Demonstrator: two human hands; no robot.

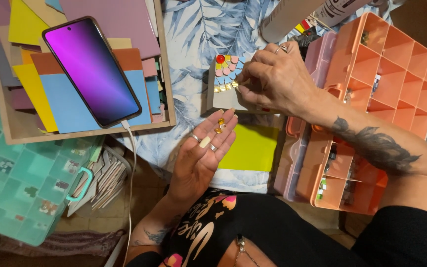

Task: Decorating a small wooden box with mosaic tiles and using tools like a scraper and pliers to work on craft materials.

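Note:
My left hand [204,151] lies palm up, fingers together, with two small amber tiles [220,125] resting on the fingertips. My right hand [273,79] pinches down on the grey mosaic board [223,99], its fingertips at a row of gold tiles [226,87]. On the board, pink, yellow and blue pieces form an arc around a red bead [220,59]. What the right fingertips hold is hidden. A yellow-green tile square [253,148] lies just below the board.
An open orange compartment box [391,74] stands at the right. A wooden tray [166,64] of coloured tiles holds a phone [92,69] on a white cable. A teal organiser box [21,183] sits lower left. A grey tube [292,17] lies at the top.

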